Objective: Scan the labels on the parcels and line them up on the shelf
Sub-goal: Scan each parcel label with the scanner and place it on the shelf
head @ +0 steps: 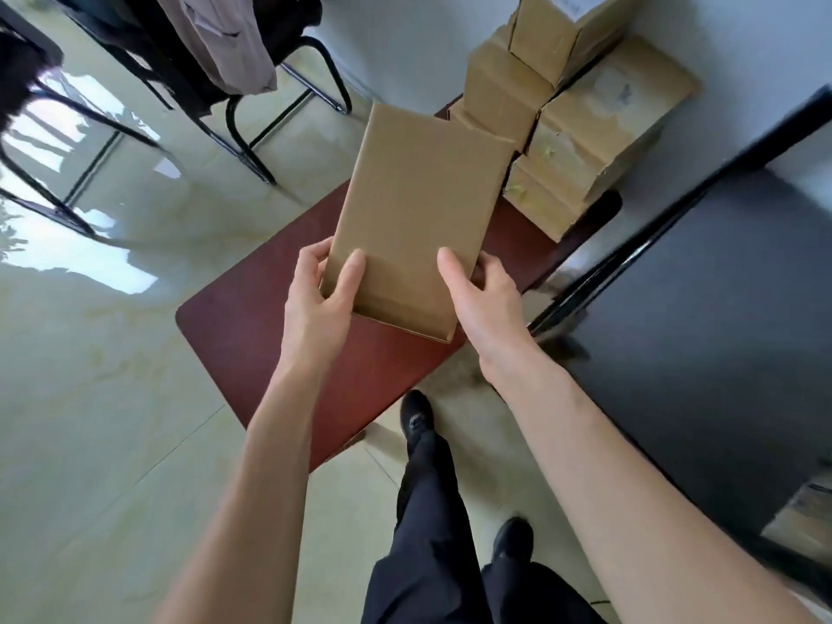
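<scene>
I hold a flat brown cardboard parcel (414, 218) in the air above a dark red table (252, 326). My left hand (322, 292) grips its near left corner, thumb on top and fingers underneath. My right hand (484, 292) grips its near right edge the same way. The face turned toward me is plain, with no label showing. Several more brown parcels (581, 141) are stacked at the table's far end, against the wall. No scanner is in view.
A black shelf surface (702, 317) with a black metal frame runs along the right. Black-framed chairs (252, 96) stand on the glossy tiled floor at the upper left, one with clothing draped over it. My legs and black shoes (416, 414) are below.
</scene>
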